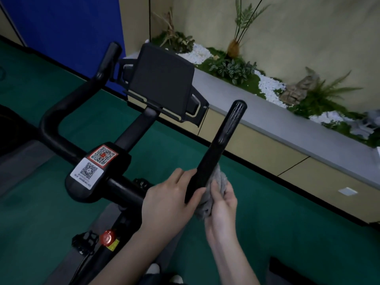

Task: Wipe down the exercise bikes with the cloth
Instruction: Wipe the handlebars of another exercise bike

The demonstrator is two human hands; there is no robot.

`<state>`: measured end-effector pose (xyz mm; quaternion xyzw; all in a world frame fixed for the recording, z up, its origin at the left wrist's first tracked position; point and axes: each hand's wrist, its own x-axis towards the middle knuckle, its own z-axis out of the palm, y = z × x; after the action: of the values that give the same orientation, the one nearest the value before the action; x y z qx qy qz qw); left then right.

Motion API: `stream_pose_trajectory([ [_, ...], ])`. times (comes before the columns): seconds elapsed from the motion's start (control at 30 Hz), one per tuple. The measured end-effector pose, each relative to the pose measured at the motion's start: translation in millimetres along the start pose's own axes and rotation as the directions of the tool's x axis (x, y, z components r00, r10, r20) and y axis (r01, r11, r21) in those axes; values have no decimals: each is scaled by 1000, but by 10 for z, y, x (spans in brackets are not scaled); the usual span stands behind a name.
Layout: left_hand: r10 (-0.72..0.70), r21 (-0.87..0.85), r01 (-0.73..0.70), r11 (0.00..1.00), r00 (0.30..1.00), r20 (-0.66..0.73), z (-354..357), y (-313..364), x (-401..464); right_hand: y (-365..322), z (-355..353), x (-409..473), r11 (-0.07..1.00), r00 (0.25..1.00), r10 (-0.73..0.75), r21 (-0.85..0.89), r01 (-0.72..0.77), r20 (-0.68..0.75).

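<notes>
A black exercise bike fills the view, with its right handlebar grip (222,138) slanting up from the lower middle. My left hand (170,196) is wrapped around the base of that grip from the left. My right hand (223,204) presses a grey cloth (216,188) against the grip's right side, fingers closed on the cloth. The left handlebar (67,112) curves away at the left. A black tablet holder (162,81) stands on the stem, and a console cover with QR code stickers (96,165) sits at the bar's centre.
A red resistance knob (108,237) sits low on the frame. The floor is green carpet (287,212). A long planter ledge (267,112) with plants and white pebbles runs along the wall at right. A blue panel (61,23) stands at the back left.
</notes>
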<state>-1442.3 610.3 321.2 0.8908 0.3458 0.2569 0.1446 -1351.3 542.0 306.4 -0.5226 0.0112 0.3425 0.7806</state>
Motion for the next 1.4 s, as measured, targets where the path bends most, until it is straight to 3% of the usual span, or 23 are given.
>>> stream_pose_trajectory([
  [0.17,9,-20,-8,1000,1000,30,-21,-8,19,59,73,30,998,994,-70,-11,69,-84],
  [0.27,7,-36,-5,999,998,57,-25,-17,29,-118,196,295,972,957,-232,-14,234,-176],
  [0.33,5,-65,-1,998,998,69,-30,-27,60,-187,271,389,930,912,-364,-119,347,-190],
  [0.43,-28,-99,40,994,992,119,-45,-23,108,-150,293,342,802,834,-540,-373,467,-117],
  [0.57,-64,-166,99,981,976,207,-49,75,262,-227,247,505,618,741,-672,-551,561,1],
  [0.7,-83,-232,132,964,974,211,40,188,495,-250,250,590,441,647,-752,-633,636,126],
  [0.83,-175,-270,229,935,962,208,138,258,569,-342,101,642,203,536,-738,-623,756,409],
  [0.9,-216,-293,262,919,960,180,177,292,562,-489,64,808,127,480,-760,-625,770,438],
  [1.0,-250,-313,285,906,957,147,208,354,539,-597,98,964,108,430,-808,-616,780,403],
  [1.1,-280,-341,303,890,953,117,231,364,535,-500,104,904,20,380,-725,-534,845,575],
  [1.27,-304,-378,337,863,942,145,232,320,558,-740,91,1014,-261,203,-474,-357,897,857],
  [1.4,-309,-372,341,863,940,144,227,319,532,-1179,415,1230,-512,124,-84,-149,846,989],
])
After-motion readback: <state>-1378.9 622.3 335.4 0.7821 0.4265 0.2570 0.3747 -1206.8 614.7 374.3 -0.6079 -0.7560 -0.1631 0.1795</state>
